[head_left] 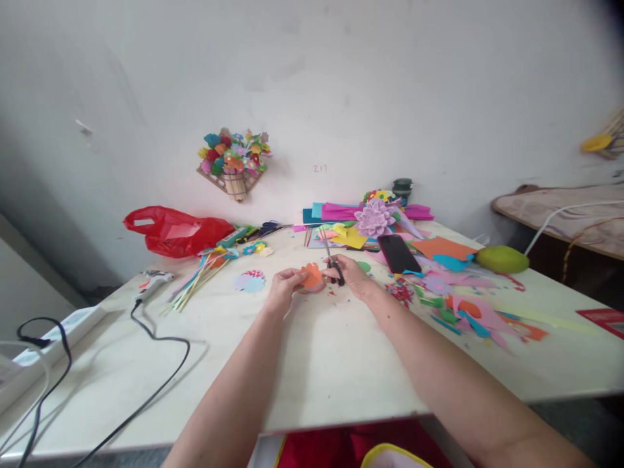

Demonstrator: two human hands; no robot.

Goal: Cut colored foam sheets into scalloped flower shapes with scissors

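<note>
Pinched in the fingers of my left hand (286,286) is an orange flower-shaped cutout (312,277) with a scalloped edge. My right hand (351,273) is closed on black-handled scissors (335,263), whose blades point up and away from me. The scissors' handles are right beside the cutout's right edge. Small scraps lie on the table just under and right of the cutout. Left of my left hand lies a pale blue scalloped disc (250,281) with pink and red bits on its upper part. A green piece (363,266) shows behind my right hand.
A glue gun (155,281) trails a black cord across the table's left side, near a power strip (63,331). A red plastic bag (178,231) and thin sticks (205,279) are at back left. A phone (398,254), purple flower (375,218) and coloured scraps (480,312) cover the right.
</note>
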